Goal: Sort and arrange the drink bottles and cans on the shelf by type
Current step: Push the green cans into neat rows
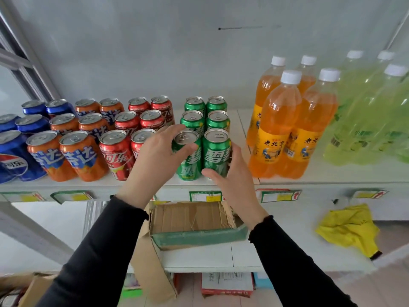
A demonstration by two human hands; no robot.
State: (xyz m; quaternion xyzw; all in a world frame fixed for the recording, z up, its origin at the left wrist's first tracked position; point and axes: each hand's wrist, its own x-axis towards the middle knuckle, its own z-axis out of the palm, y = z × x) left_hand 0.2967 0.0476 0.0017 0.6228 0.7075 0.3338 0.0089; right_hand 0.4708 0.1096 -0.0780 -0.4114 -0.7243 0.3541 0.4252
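At frame centre: we see two front green cans, the left one (188,156) and the right one (215,151), upright and touching at the shelf (321,180) edge.
Our left hand (159,156): curled round the left green can near its top.
Our right hand (230,173): wrapped round the right green can from its right side and front.
Green block: four more green cans (204,114) stand behind in two columns.
Left of centre: red cans (132,129), orange cans (73,138) and blue cans (20,138) each grouped in rows.
Right of frame: orange bottles (287,120), then pale green bottles (371,114).
Below centre: a cardboard box (190,218) in which we see no cans.
Progress: we judge sorting nearly done; only squaring this front pair seems left.
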